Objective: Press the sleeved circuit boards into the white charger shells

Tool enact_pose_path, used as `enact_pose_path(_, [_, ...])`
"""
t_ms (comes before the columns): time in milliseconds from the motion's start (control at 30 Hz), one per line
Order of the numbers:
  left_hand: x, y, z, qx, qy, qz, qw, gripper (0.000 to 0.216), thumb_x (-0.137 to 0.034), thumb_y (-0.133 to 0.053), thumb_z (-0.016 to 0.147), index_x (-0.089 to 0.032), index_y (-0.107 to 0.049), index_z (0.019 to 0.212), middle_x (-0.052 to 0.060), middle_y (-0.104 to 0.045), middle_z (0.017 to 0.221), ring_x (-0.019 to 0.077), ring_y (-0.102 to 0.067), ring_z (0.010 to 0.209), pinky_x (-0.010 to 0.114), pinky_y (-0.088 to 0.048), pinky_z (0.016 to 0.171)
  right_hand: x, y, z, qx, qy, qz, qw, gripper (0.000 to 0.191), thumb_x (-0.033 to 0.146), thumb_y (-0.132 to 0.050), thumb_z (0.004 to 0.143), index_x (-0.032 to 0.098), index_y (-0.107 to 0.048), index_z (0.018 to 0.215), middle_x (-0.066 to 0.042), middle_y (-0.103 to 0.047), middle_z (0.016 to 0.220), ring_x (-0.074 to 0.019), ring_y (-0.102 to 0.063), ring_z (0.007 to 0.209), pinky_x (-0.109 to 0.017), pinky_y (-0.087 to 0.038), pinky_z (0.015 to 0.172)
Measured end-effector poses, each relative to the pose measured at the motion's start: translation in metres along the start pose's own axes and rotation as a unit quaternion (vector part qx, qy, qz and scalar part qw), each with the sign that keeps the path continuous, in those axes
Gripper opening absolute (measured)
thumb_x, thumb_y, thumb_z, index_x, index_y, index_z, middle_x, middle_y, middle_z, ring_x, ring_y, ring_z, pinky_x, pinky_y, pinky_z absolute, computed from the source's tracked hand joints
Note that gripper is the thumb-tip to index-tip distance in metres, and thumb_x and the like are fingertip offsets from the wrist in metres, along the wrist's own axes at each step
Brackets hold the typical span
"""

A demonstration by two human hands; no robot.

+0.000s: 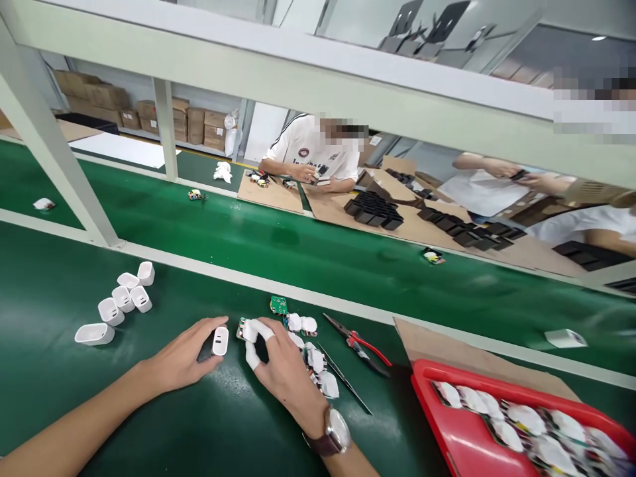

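Observation:
My left hand (186, 358) rests on the green mat and pinches a white charger shell (220, 340) between thumb and fingers. My right hand (283, 371), with white finger cots and a wristwatch, is curled around a small circuit board module (242, 328) right beside the shell. Several white parts (315, 361) lie just right of that hand, and a green circuit board (279, 305) sits behind it.
Several empty white shells (124, 298) stand at the left. Red-handled pliers (360, 343) and tweezers (342, 377) lie to the right. A red tray (437, 417) of modules sits on cardboard at lower right. Beyond the conveyor belt (298, 245), other people work at tables.

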State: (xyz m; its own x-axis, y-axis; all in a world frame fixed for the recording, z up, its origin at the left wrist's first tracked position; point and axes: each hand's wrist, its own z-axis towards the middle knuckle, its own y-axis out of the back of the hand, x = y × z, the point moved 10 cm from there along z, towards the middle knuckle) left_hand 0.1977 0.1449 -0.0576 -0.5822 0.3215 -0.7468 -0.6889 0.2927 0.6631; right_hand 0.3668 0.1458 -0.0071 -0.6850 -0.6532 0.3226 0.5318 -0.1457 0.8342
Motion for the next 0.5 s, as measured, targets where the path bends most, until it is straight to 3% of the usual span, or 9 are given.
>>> enact_pose_path(67, [-0.005, -0.003, 0.001, -0.001, -0.016, -0.008, 1.0, 0.068, -0.027, -0.063, 0.102, -0.035, -0.032, 0.161, 0.008, -0.06, 0.147, 0.0279, -0.064, 0.13, 0.043, -0.057, 0.109, 0.006, 0.019, -0.003, -0.048, -0.003, 0.058, 0.997, 0.044, 0.011, -0.056, 0.099, 0.022, -0.051, 0.141, -0.014, -0.063, 0.126, -0.0275, -0.066, 0.116, -0.046, -0.062, 0.096])
enact_pose_path(167, [-0.014, -0.009, 0.001, 0.002, -0.043, -0.011, 0.999, 0.075, -0.021, -0.061, 0.102, -0.037, -0.023, 0.164, 0.008, -0.06, 0.148, 0.0273, -0.06, 0.134, 0.046, -0.055, 0.111, 0.021, 0.028, -0.007, -0.037, 0.028, 0.094, 0.995, 0.053, 0.01, -0.055, 0.1, 0.026, -0.045, 0.149, -0.014, -0.063, 0.128, -0.0264, -0.068, 0.115, -0.043, -0.064, 0.093])
enact_pose_path(267, [-0.018, -0.012, 0.001, -0.002, -0.054, -0.011, 0.999, 0.08, -0.016, -0.059, 0.101, -0.038, -0.017, 0.166, 0.008, -0.059, 0.15, 0.0272, -0.057, 0.138, 0.046, -0.056, 0.11, 0.028, 0.03, -0.008, -0.026, 0.041, 0.085, 0.995, 0.057, 0.01, -0.054, 0.101, 0.025, -0.039, 0.154, -0.014, -0.065, 0.129, -0.0277, -0.068, 0.115, -0.044, -0.065, 0.094])
enact_pose_path(500, [-0.017, -0.013, 0.0, -0.023, -0.07, -0.007, 0.997, 0.083, -0.016, -0.061, 0.102, -0.038, -0.014, 0.167, 0.008, -0.06, 0.151, 0.0274, -0.056, 0.139, 0.047, -0.057, 0.109, 0.032, 0.02, -0.012, 0.017, 0.054, 0.05, 0.997, 0.051, 0.009, -0.051, 0.101, 0.015, -0.042, 0.151, -0.018, -0.065, 0.131, -0.0319, -0.067, 0.118, -0.047, -0.065, 0.095])
